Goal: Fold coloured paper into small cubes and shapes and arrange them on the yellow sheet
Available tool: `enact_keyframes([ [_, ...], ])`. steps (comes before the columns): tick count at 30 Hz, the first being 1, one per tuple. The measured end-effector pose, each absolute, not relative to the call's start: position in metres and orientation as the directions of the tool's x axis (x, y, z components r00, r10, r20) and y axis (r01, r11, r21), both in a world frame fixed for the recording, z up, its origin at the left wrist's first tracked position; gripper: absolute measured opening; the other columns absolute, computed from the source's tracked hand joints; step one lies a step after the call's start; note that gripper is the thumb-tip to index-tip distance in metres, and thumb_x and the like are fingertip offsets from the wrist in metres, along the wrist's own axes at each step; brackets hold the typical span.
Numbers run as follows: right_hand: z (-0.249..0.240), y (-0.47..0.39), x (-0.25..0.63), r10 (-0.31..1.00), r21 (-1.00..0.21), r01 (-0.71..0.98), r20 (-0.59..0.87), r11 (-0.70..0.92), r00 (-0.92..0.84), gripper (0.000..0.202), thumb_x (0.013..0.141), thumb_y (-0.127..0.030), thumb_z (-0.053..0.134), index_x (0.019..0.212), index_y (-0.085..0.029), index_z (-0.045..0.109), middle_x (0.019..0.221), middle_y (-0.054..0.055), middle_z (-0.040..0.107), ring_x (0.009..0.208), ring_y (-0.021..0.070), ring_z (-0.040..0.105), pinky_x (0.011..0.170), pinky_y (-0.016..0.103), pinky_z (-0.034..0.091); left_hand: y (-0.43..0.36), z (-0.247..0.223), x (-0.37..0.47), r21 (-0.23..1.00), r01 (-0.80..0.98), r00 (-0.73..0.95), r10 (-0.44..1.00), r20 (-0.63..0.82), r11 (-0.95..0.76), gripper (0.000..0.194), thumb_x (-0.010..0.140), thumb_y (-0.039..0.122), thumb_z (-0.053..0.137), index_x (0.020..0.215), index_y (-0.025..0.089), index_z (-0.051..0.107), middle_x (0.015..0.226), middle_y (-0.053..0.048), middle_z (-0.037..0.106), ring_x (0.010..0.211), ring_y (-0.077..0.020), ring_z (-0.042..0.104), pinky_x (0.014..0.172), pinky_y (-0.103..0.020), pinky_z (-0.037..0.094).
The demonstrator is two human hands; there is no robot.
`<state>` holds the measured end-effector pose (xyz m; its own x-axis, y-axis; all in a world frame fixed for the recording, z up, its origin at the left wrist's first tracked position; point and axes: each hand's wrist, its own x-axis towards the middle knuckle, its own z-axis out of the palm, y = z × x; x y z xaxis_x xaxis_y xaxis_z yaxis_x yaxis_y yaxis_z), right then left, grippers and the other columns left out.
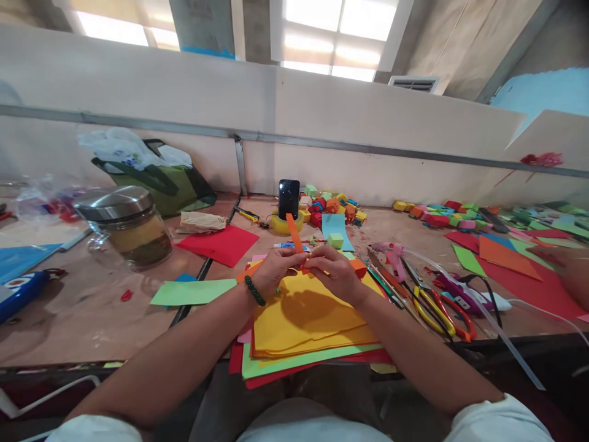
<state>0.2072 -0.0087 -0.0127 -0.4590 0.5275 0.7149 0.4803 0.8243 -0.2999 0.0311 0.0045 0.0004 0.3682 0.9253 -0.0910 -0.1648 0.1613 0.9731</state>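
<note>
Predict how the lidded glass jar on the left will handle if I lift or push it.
The glass jar is probably heavy, as it holds amber liquid that could slosh. Its smooth sides and metal lid may feel slippery. Being glass, it would likely break if dropped, though its broad body should resist tipping under a gentle push.

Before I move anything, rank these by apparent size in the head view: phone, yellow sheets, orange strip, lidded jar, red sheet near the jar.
Largest to smallest, visible parts only:
yellow sheets
lidded jar
red sheet
phone
orange strip, partly hidden by the fingers
</note>
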Motion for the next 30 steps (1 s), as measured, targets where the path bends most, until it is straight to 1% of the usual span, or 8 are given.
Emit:
enact_keyframes([
  [4,-0.011,-0.01,0.21,0.548,-0.363,0.433,0.702,0.825,-0.455,0.019,0.091,-0.028,0.053,0.086,-0.024,0.07,0.088,0.006,0.059,0.082,0.0147,0.06,0.072,0.027,0.051,0.004,0.002,0.03,0.961,-0.213,0.435,0.898,-0.071,0.179,0.035,0.051,0.034,0.083,0.076,0.013,0.072,0.075,-0.004,0.066,0.068,-0.011,0.056,0.063,-0.022,0.041],
  [7,-0.009,-0.011,0.21,0.636,-0.498,0.4,0.654,0.77,-0.41,0.018,0.087,-0.036,0.059,0.082,-0.024,0.071,0.084,0.005,0.058,0.077,0.0146,0.059,0.068,0.028,0.05,0.004,0.001,0.032,0.966,-0.21,0.393,0.918,-0.059,0.152,0.034,0.049,0.033,0.084,0.072,0.012,0.071,0.068,-0.002,0.064,0.062,-0.009,0.053,0.062,-0.023,0.041],
  [12,-0.009,-0.009,0.205,0.883,-0.852,0.256,0.399,0.457,-0.247,0.031,0.071,-0.05,0.071,0.067,-0.019,0.067,0.066,0.002,0.058,0.06,0.0131,0.052,0.055,0.027,0.044,0.002,-0.002,0.036,0.984,-0.169,0.282,0.96,0.004,0.046,0.034,0.05,0.036,0.083,0.072,0.013,0.072,0.068,-0.003,0.067,0.062,-0.01,0.053,0.062,-0.024,0.041],
  [15,-0.009,-0.007,0.201,0.957,-0.962,0.103,0.233,0.253,-0.169,0.038,0.061,-0.053,0.077,0.066,-0.018,0.064,0.063,0.0,0.058,0.056,0.0105,0.049,0.053,0.025,0.043,0.0,0.0,0.036,0.985,-0.168,0.288,0.954,0.085,-0.037,0.035,0.053,0.038,0.081,0.076,0.013,0.073,0.07,-0.004,0.068,0.063,-0.0117,0.055,0.063,-0.025,0.043],
  [17,-0.009,-0.006,0.2,0.975,-0.982,0.044,0.178,0.186,-0.135,0.041,0.055,-0.052,0.08,0.065,-0.017,0.062,0.061,-0.001,0.058,0.053,0.0091,0.048,0.051,0.024,0.043,0.0,0.001,0.035,0.982,-0.157,0.301,0.942,0.149,-0.105,0.034,0.056,0.039,0.079,0.077,0.013,0.074,0.071,-0.004,0.07,0.065,-0.0131,0.056,0.064,-0.026,0.044],
  [20,-0.008,-0.005,0.2,0.982,-0.987,0.052,0.145,0.153,-0.124,0.044,0.05,-0.054,0.082,0.06,-0.017,0.059,0.055,-0.003,0.055,0.049,0.0077,0.046,0.047,0.023,0.04,-0.001,0.003,0.034,0.98,-0.106,0.313,0.93,0.195,-0.17,0.029,0.059,0.037,0.075,0.076,0.014,0.073,0.07,-0.004,0.07,0.066,-0.0147,0.057,0.064,-0.026,0.045],
  [25,-0.004,-0.006,0.202,0.983,-0.978,0.143,0.137,0.154,-0.123,0.045,0.049,-0.055,0.081,0.058,-0.017,0.058,0.053,-0.002,0.056,0.046,0.0069,0.044,0.043,0.022,0.038,-0.001,0.005,0.033,0.975,-0.015,0.341,0.916,0.211,-0.22,0.024,0.065,0.034,0.068,0.073,0.012,0.074,0.066,-0.004,0.068,0.065,-0.0146,0.058,0.064,-0.025,0.047],
  [30,-0.001,-0.009,0.199,0.989,-0.979,0.173,0.092,0.111,-0.113,0.043,0.049,-0.053,0.081,0.059,-0.017,0.058,0.053,-0.003,0.056,0.046,0.0075,0.046,0.044,0.022,0.04,0.0,0.001,0.034,0.956,0.05,0.358,0.899,0.254,-0.29,0.024,0.07,0.034,0.065,0.075,0.012,0.072,0.069,-0.005,0.068,0.068,-0.0166,0.058,0.064,-0.025,0.046],
])
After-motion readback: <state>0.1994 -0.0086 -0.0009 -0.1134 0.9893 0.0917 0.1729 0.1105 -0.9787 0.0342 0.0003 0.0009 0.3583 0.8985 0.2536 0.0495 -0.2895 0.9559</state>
